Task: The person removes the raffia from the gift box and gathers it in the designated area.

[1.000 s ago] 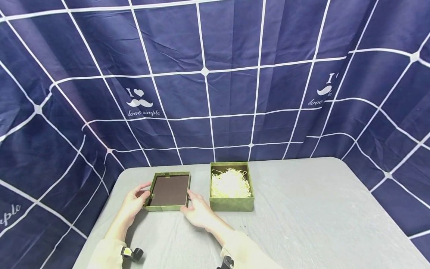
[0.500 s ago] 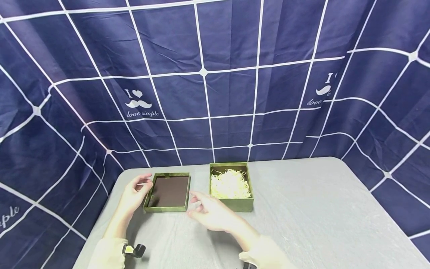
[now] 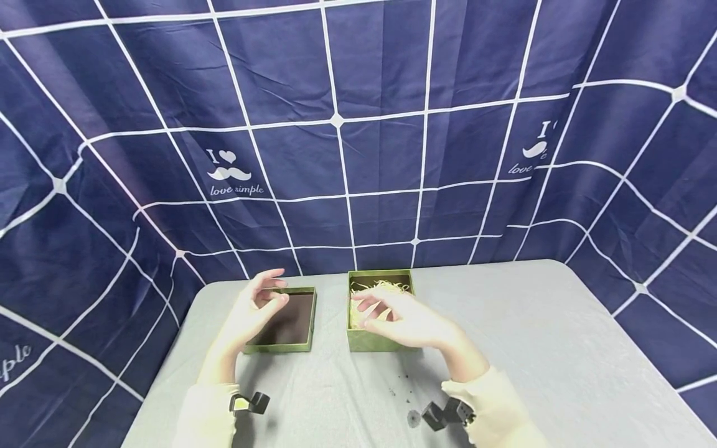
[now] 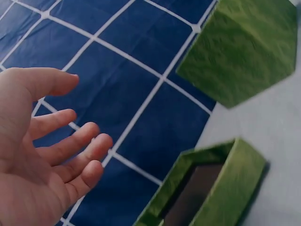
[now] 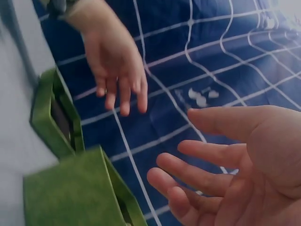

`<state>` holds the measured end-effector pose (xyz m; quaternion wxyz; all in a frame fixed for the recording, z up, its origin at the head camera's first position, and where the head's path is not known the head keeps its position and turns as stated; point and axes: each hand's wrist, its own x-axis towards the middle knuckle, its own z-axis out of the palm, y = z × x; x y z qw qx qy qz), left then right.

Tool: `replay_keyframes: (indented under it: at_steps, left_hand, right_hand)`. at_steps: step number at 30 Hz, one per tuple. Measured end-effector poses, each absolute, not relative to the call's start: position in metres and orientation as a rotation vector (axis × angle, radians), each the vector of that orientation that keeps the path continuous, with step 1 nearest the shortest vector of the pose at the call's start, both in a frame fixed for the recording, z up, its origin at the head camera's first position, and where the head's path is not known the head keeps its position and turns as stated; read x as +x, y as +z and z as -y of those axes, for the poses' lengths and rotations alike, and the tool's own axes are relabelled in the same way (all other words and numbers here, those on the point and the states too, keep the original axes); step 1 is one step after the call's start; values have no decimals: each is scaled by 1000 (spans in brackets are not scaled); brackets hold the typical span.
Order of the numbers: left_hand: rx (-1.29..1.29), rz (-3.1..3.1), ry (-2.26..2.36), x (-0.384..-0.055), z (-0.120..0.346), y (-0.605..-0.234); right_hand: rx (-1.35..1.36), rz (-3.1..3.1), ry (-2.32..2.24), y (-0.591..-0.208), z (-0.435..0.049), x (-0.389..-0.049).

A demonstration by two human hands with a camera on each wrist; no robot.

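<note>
The green box (image 3: 381,341) stood on the surface with its top open, partly covered from the head view by the right hand (image 3: 411,320). Pale shredded filling (image 3: 392,286) lay inside it, loose strands curling up near the dark inner back wall. To the box's left, just apart from it, the shallow green tray (image 3: 280,348) lay with its open side up, showing a flat dark brown bottom; the left hand (image 3: 254,311) hid its left part.

The right hand held nothing: its fingers were loosely bent, the thumb well apart from them, and the right wrist view showed it clear of the box. The left hand was likewise free, raised above the tray, its thumb standing away from relaxed, slightly curved fingers.

Behind the hands came pale sleeves (image 3: 498,404), a small dark device (image 3: 249,402) at each wrist. Around everything spread the light grey surface (image 3: 532,323), and beyond it a dark blue cloth (image 3: 386,155) with white grid lines and printed moustaches.
</note>
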<state>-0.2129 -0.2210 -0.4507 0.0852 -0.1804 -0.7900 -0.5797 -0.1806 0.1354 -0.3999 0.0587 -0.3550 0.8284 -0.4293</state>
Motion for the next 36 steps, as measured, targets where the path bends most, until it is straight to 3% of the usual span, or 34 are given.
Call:
replay_keyframes:
  at_steps: [13,36]
  left_hand:
    - [-669,2420,-1828,-213,174,-444]
    - [-771,2602,-1869,-217,132,-476]
  right_hand:
    - [-993,-2564,-1177,-395,-179,-212]
    - [-962,-2458,-1226,-412,-186,-230]
